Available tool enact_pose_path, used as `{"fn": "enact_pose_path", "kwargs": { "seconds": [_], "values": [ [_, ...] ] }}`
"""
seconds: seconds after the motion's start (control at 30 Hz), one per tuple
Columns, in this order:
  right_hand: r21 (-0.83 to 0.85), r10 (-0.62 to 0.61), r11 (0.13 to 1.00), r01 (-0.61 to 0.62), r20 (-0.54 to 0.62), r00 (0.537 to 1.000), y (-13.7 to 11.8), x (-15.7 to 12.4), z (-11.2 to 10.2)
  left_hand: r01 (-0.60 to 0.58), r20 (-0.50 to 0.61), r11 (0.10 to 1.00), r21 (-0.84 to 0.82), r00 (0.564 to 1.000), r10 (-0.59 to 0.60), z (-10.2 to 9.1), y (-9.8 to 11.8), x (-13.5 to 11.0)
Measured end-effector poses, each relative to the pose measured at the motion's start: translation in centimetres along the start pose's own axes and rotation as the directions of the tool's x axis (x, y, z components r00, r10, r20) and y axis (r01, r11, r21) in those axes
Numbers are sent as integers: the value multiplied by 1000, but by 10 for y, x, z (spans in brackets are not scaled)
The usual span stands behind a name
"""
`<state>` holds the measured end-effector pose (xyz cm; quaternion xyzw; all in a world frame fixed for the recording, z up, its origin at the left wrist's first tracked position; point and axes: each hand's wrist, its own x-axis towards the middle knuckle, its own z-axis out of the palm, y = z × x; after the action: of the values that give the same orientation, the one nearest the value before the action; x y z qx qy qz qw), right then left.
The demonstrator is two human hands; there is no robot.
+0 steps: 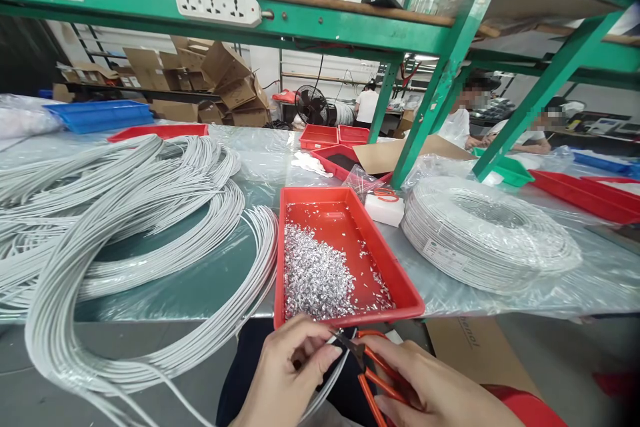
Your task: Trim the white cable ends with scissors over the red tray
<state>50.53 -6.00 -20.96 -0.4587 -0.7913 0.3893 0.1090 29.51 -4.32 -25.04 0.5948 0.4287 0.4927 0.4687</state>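
My left hand (287,370) is closed in a pinch on the end of a white cable (320,393) just below the table's front edge. My right hand (430,390) grips orange-handled pliers (367,367), whose dark jaws meet the cable end at my left fingertips. Right above both hands sits a red tray (395,267) holding a heap of small silver metal terminals (315,277). Long loops of white cable (125,227) spread over the table to the left and hang off its edge.
A wrapped coil of white cable (485,230) lies right of the tray, beside a green shelf post (440,87). More red trays (333,137), a blue tray (100,113), a white block with scissors (384,203) and cardboard boxes (225,83) stand further back. Other people sit at the right rear.
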Motion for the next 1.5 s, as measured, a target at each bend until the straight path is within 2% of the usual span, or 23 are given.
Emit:
{"fn": "enact_pose_path", "kwargs": {
  "seconds": [0.03,0.1,0.23,0.37,0.47,0.53,0.6,0.67,0.83,0.97,1.03,1.13,1.17,1.2,1.23,1.27,1.3,1.37,1.4,1.43,1.5],
  "values": [
    [-5,3,1000,-3,0,1000,-1,0,0,53,-20,997,-59,998,-54,1,-2,0],
    [-15,7,1000,-7,3,1000,-3,0,-1,146,36,974,-176,989,-142,1,-4,0],
    [-57,28,998,-25,46,999,-9,0,-6,326,298,864,-385,930,-218,-2,-6,0],
    [-54,24,998,-21,67,997,-11,-1,-12,465,475,709,-530,856,-205,0,-10,-1],
    [41,-17,999,16,13,1000,-7,1,-11,503,515,617,-606,838,-177,4,-14,0],
    [220,-34,974,46,-59,998,-3,6,-4,487,493,632,-604,850,-184,7,-14,1],
    [441,-25,893,87,-145,989,1,15,7,463,462,699,-545,862,-211,9,-11,2],
    [594,4,793,133,-224,975,2,26,19,440,442,777,-449,866,-235,12,-8,1],
    [776,80,575,258,-368,926,-5,49,42,257,296,953,-162,934,-201,12,-10,1],
    [872,157,420,251,-342,927,-6,54,49,148,265,989,-18,954,-138,10,-13,2],
    [933,148,263,244,-289,946,-5,53,51,88,263,996,11,961,-88,10,-10,4],
    [988,73,-38,149,-146,987,-5,53,53,-35,246,997,70,969,17,9,-4,6],
    [989,52,-89,120,-115,992,-4,52,53,-67,240,994,91,970,44,9,-3,7],
    [989,44,-96,110,-107,993,-4,52,53,-85,230,990,108,971,59,9,-3,8],
    [990,55,-63,126,-123,991,-4,53,53,-89,216,989,116,974,62,9,-3,8],
    [987,73,12,160,-161,984,-3,53,53,-79,200,990,115,978,55,9,-5,8],
    [971,94,123,207,-219,971,-2,53,53,-60,178,992,108,983,41,9,-7,8],
    [885,145,363,293,-364,920,1,54,53,-23,133,995,95,991,10,10,-12,7],
    [832,161,455,319,-428,889,1,55,53,-12,117,996,90,993,1,10,-14,6],
    [791,174,511,335,-477,861,2,56,54,-5,103,996,83,995,-3,11,-16,6],
    [760,178,544,356,-519,836,3,57,55,17,80,998,59,997,-21,11,-18,5]
  ]
}}
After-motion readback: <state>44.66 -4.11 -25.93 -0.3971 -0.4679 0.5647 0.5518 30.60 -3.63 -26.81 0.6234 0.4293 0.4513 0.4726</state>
